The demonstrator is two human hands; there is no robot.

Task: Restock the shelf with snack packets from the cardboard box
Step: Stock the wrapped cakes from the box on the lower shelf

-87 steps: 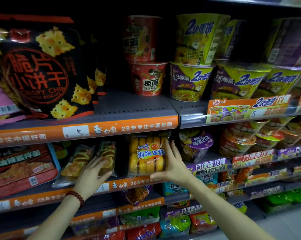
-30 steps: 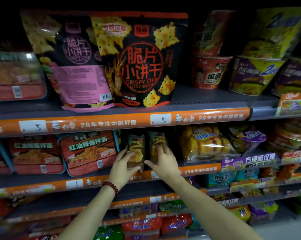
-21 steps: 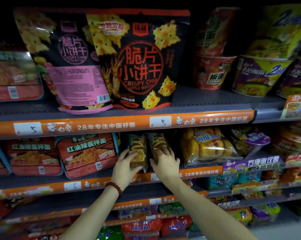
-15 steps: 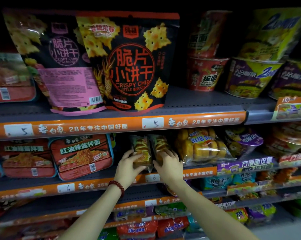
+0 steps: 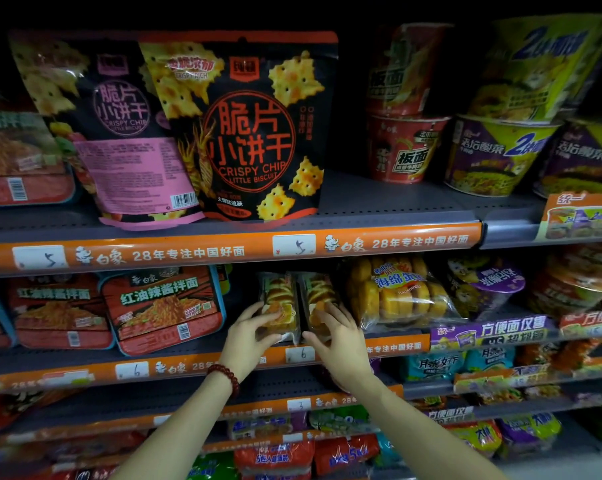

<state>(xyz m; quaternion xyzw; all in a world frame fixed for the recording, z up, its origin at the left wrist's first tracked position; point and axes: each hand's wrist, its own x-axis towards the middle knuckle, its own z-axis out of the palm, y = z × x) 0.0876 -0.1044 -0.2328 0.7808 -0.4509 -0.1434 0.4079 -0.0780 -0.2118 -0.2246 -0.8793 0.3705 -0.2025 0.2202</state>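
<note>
Two clear snack packets with yellow-orange cakes stand side by side on the second shelf (image 5: 396, 344). My left hand (image 5: 249, 337), with a red bead bracelet on the wrist, grips the lower part of the left packet (image 5: 279, 299), thumb under it and fingers on its front. My right hand (image 5: 341, 337) holds the lower front of the right packet (image 5: 318, 296), fingers spread over it. The cardboard box is out of view.
A bag of yellow sponge cakes (image 5: 396, 292) lies right of the packets; red noodle trays (image 5: 161, 310) stand left. Above, black crispy chip bags (image 5: 244, 133) and noodle cups (image 5: 407, 147) fill the upper shelf (image 5: 379, 209). Lower shelves hold more packets.
My right hand moved from the sponge cake bag to the second packet. Both hands have since slid down to the packets' lower parts, and the two packets now stand close together.
</note>
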